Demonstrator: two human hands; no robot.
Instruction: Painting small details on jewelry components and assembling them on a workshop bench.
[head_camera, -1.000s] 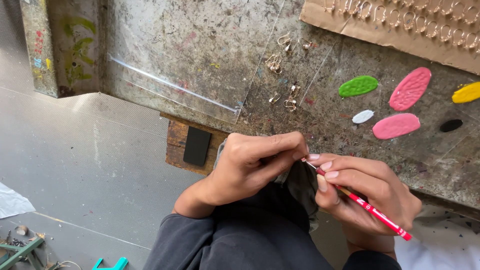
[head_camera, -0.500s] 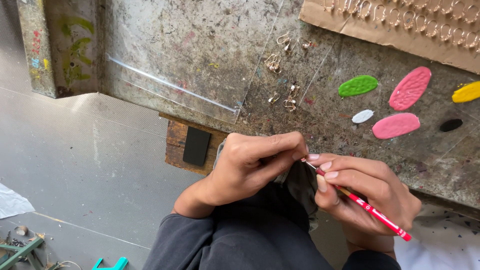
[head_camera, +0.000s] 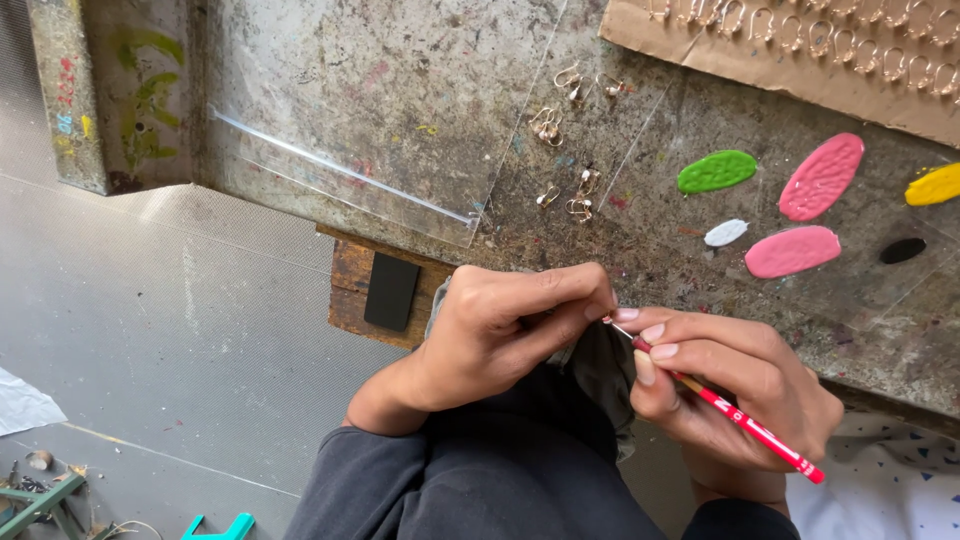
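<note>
The right hand (head_camera: 735, 385) is closed on a red brush (head_camera: 730, 410) in a pencil grip, thumb and first fingers pinching it near the working end. The brush's long axis runs diagonally: the tip points up and left, toward the left hand (head_camera: 510, 325); the tail points down and right, past the right wrist.

The left hand is closed, with fingertips pinched together just left of the brush tip. What it pinches is too small and too hidden to identify. A grey cloth (head_camera: 600, 370) hangs below the two hands.

The brush tip meets the left fingertips at the point where both hands converge, just off the near edge of the bench (head_camera: 420, 110). The right hand lies right of that point, the left hand left of it; both are equally close.

On the bench, up and right of the hands, lie paint blobs: green (head_camera: 716, 171), white (head_camera: 726, 233), two pink (head_camera: 793, 251), yellow (head_camera: 935, 185) and black (head_camera: 903, 250). Small gold hooks (head_camera: 570, 195) lie directly above the hands. A card (head_camera: 800, 50) with rows of similar hooks sits at the far right of the bench.
</note>
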